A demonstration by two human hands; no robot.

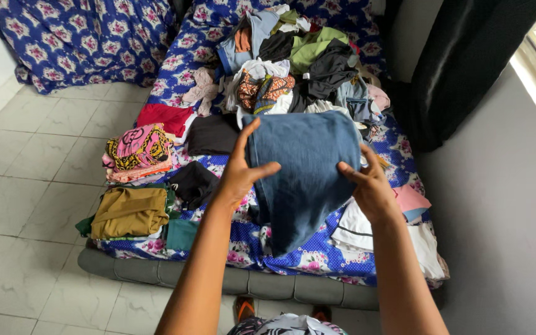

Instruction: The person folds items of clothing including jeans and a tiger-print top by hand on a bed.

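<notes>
I hold a blue denim garment (pixel 305 174) up over the mattress, folded over with its lower end hanging down. My left hand (pixel 241 169) grips its left edge, thumb in front and fingers behind. On the right edge, my right hand (pixel 367 186) pinches the cloth. Behind the garment lies a big heap of unfolded clothes (pixel 299 62) in green, black, grey and patterned cloth.
A mattress with a blue floral sheet (pixel 317 257) lies on the white tiled floor (pixel 26 186). Folded stacks sit along its left side: a mustard one (pixel 130 212), a pink patterned one (pixel 139 149), a red one (pixel 165 116), black ones (pixel 195 183). A dark curtain (pixel 466 68) hangs at right.
</notes>
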